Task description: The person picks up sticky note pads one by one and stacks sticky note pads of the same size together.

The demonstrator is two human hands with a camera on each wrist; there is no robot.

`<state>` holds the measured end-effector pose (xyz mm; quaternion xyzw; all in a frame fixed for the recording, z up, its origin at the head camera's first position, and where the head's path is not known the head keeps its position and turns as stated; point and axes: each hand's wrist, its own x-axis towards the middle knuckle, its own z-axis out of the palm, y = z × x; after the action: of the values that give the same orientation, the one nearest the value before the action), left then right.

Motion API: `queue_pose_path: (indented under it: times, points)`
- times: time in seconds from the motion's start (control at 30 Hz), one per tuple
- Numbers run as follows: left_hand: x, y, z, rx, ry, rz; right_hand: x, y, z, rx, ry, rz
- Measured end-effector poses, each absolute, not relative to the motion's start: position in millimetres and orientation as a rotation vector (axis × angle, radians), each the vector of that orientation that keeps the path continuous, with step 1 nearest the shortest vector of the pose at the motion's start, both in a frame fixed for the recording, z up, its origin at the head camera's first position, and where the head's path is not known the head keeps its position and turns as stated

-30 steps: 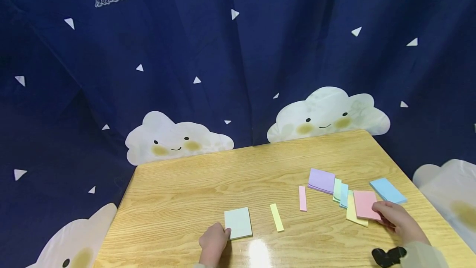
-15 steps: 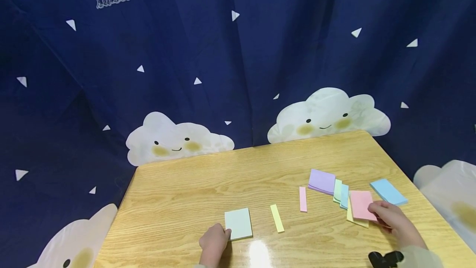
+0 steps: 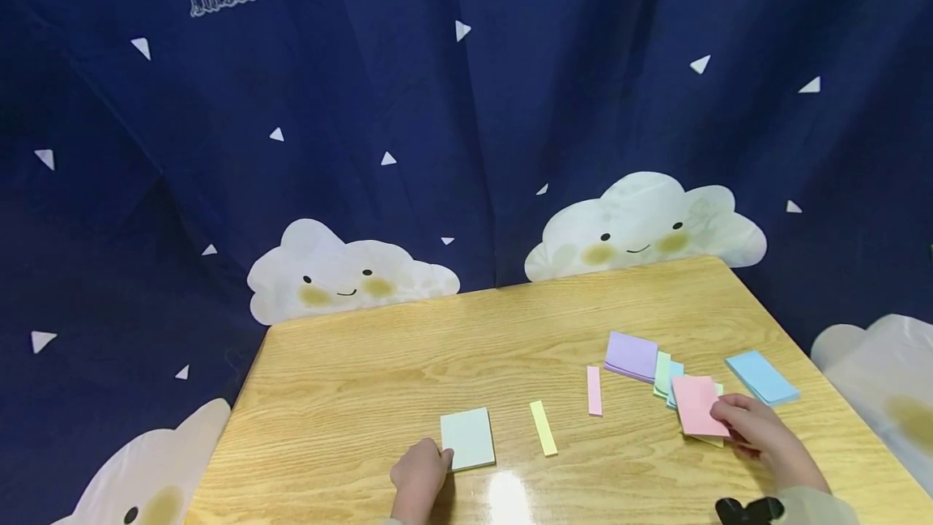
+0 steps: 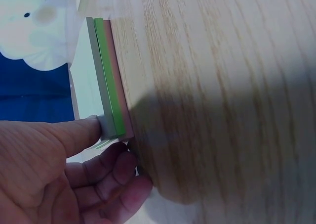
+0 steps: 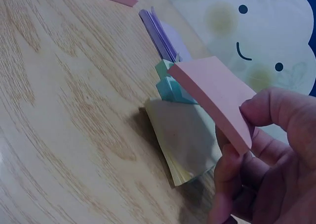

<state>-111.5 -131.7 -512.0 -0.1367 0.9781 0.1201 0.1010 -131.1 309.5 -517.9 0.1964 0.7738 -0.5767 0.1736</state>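
Grips the near left corner of the white-topped stack (image 3: 468, 434) with the left hand (image 3: 420, 468), resting the thumb on top and curling the other fingers by the lower edge. Shows 2 lower layers (image 4: 109, 85) in that stack, green and pink, on the wooden counter (image 3: 350, 395). Continues with 2 strips, well apart from each other: a yellow strip (image 3: 543, 428) nearer, a pink strip (image 3: 594, 391) farther back. Then has purple pads (image 3: 631, 356), stacked, with a green pad (image 3: 662, 373) and a small blue pad (image 3: 675, 373) close beside. Pinches the pink pad (image 3: 695, 405) in the right hand (image 3: 758, 432), tilted and raised over the yellow pad (image 5: 182, 140). Has a large blue pad (image 3: 761, 377) just beyond the right hand.
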Motion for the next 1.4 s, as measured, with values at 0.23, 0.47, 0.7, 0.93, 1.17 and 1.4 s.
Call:
queue_pose_path:
  times: [0.23,0.47,0.7,0.93,1.17,1.4]
  points:
    - [-111,-131,-512,-0.403,2.888,0.356,-129,303,-513,0.513,2.198,-1.641]
    - [-112,-130,-511,-0.413,2.880,0.351,-126,297,-507,0.457,2.219,-1.621]
    - [-112,-132,-513,-0.412,2.889,0.345,-126,287,-505,0.421,2.264,-1.571]
    - [-112,-132,-514,-0.402,2.896,0.348,-124,276,-507,0.402,2.268,-1.564]
    - [-112,-133,-514,-0.392,2.895,0.364,-125,262,-508,0.402,2.270,-1.578]
    - [-112,-132,-514,-0.399,2.895,0.377,-124,248,-507,0.358,2.293,-1.572]
